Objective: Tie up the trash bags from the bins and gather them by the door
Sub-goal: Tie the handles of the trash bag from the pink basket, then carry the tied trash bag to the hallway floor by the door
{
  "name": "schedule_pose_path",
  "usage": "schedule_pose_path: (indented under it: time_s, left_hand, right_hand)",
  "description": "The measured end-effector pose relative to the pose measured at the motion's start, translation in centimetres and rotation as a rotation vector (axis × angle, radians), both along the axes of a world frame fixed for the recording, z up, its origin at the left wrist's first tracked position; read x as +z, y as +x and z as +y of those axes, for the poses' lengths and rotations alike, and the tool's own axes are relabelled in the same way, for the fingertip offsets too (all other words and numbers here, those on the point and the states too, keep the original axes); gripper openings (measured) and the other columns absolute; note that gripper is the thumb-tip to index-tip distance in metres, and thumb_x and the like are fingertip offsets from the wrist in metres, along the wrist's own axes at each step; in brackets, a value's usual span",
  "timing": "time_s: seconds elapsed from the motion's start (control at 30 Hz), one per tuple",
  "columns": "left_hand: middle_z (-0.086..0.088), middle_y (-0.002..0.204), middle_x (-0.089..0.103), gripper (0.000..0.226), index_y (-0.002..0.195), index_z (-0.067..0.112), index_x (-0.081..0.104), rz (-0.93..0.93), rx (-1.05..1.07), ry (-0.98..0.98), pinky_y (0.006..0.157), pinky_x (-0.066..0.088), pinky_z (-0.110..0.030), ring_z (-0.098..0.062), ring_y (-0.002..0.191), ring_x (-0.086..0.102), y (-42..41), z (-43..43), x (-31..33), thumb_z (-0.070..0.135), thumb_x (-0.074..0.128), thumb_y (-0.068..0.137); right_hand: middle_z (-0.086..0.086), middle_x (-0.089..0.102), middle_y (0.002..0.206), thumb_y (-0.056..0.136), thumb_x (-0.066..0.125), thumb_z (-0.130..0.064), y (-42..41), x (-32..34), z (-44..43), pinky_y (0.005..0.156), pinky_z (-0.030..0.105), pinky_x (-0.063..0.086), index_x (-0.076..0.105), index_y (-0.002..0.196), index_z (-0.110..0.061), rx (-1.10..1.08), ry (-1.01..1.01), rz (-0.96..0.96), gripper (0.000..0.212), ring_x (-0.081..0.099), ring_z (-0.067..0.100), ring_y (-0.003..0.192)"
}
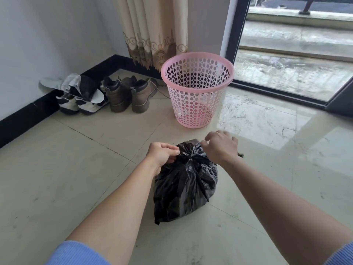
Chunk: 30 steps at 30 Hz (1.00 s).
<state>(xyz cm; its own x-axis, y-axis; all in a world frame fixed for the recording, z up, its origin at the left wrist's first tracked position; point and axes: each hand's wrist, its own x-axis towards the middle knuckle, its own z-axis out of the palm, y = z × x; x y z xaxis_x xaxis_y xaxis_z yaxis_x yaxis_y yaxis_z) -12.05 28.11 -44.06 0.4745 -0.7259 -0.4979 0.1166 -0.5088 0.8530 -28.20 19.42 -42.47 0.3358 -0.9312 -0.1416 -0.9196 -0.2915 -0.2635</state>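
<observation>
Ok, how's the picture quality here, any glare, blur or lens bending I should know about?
Head view: daylight through the glass door throws bright glare on the floor tiles right of the pink bin; the right hand is smeared by motion blur at its fingers, while the left hand and black trash bag look sharp; the wide lens makes the door frame lean.
</observation>
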Motion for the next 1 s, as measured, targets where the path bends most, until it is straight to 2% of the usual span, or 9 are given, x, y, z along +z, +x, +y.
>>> schedule_pose_path:
  time_s: [0.07, 0.13, 0.17, 0.23, 0.37, 0.6, 0.8, 0.9, 1.0]
  left_hand:
    - [-0.008, 0.074, 0.068, 0.01, 0.077, 0.007, 0.069, 0.034, 0.024, 0.001, 0.057, 0.052, -0.024, -0.018, 0.064, 0.062, 0.6, -0.2, -0.1, -0.003, 0.072, 0.078]
    - [-0.009, 0.074, 0.067, 0.008, 0.084, 0.007, 0.067, 0.066, 0.047, 0.008, 0.054, 0.052, -0.023, -0.018, 0.061, 0.062, 1.2, -0.2, -0.4, 0.0, 0.069, 0.082]
    - [-0.009, 0.074, 0.067, 0.006, 0.088, 0.007, 0.066, 0.068, 0.066, 0.016, 0.053, 0.052, -0.023, -0.017, 0.06, 0.061, 1.5, -0.1, -0.6, 0.002, 0.066, 0.084]
    - [-0.01, 0.073, 0.067, 0.005, 0.091, 0.007, 0.064, 0.035, 0.149, 0.043, 0.051, 0.05, -0.023, -0.017, 0.057, 0.06, 2.4, 0.0, -1.4, 0.004, 0.062, 0.087]
    - [-0.01, 0.069, 0.062, 0.007, 0.083, 0.008, 0.06, -0.025, 0.334, 0.116, 0.046, 0.046, -0.023, -0.018, 0.053, 0.056, 3.7, 1.0, -3.6, 0.004, 0.055, 0.087]
    - [-0.01, 0.066, 0.063, 0.014, 0.077, 0.013, 0.057, -0.028, 0.27, 0.474, 0.043, 0.041, -0.022, -0.018, 0.052, 0.055, 0.2, 9.5, -2.8, 0.008, 0.052, 0.089]
    - [-0.011, 0.066, 0.063, 0.015, 0.074, 0.013, 0.058, 0.042, 0.105, 0.647, 0.048, 0.041, -0.025, -0.021, 0.053, 0.054, -4.7, 15.0, 7.7, 0.008, 0.053, 0.088]
    - [-0.01, 0.065, 0.062, 0.015, 0.074, 0.012, 0.057, 0.044, 0.005, 0.691, 0.049, 0.041, -0.026, -0.022, 0.054, 0.054, -6.5, 15.8, 14.1, 0.008, 0.051, 0.087]
    - [-0.009, 0.064, 0.06, 0.013, 0.076, 0.012, 0.058, 0.02, -0.097, 0.706, 0.049, 0.039, -0.025, -0.021, 0.053, 0.052, -8.8, 15.4, 21.0, 0.008, 0.051, 0.086]
  right_hand:
    - [0.004, 0.056, 0.074, 0.096, 0.043, -0.055, 0.9, 0.1, 0.3, 0.091, 0.042, 0.045, 0.056, 0.073, -0.015, 0.119, 0.133, 0.019, 0.048, 0.057, 0.025, 0.079]
    - [0.0, 0.044, 0.054, 0.095, 0.049, -0.056, 0.9, -0.9, 0.5, 0.058, 0.029, 0.041, 0.04, 0.058, -0.014, 0.19, 0.375, -0.05, 0.057, 0.05, 0.019, 0.055]
    - [-0.001, 0.044, 0.048, 0.095, 0.051, -0.054, 0.7, -1.6, 0.6, 0.051, 0.028, 0.036, 0.039, 0.056, -0.013, 0.218, 0.474, -0.08, 0.058, 0.05, 0.017, 0.049]
    - [-0.002, 0.048, 0.044, 0.095, 0.054, -0.051, 0.5, -2.9, 0.5, 0.051, 0.026, 0.04, 0.04, 0.055, -0.011, 0.221, 0.597, -0.139, 0.057, 0.051, 0.016, 0.04]
    - [0.0, 0.025, 0.049, 0.095, 0.055, -0.049, 0.5, -4.5, 0.7, 0.053, 0.03, 0.025, 0.025, 0.056, -0.017, 0.182, 0.529, -0.225, 0.059, 0.024, 0.018, 0.042]
    - [0.003, 0.05, 0.051, 0.09, 0.052, -0.059, -5.1, -2.4, 7.5, 0.051, 0.029, 0.037, 0.045, 0.061, -0.013, -0.02, 0.611, -0.15, 0.055, 0.047, 0.022, 0.048]
    - [0.002, 0.056, 0.051, 0.091, 0.06, -0.049, -8.7, 7.2, 10.4, 0.046, 0.025, 0.034, 0.059, 0.065, -0.007, -0.173, 0.742, -0.08, 0.049, 0.05, 0.016, 0.047]
    - [0.002, 0.048, 0.049, 0.091, 0.061, -0.049, -11.2, 12.9, 10.8, 0.044, 0.026, 0.03, 0.046, 0.06, -0.009, -0.265, 0.774, 0.024, 0.053, 0.043, 0.018, 0.044]
    - [0.007, 0.056, 0.058, 0.089, 0.062, -0.05, -15.3, 19.4, 11.4, 0.049, 0.027, 0.035, 0.044, 0.06, -0.01, -0.329, 0.834, 0.113, 0.053, 0.048, 0.022, 0.048]
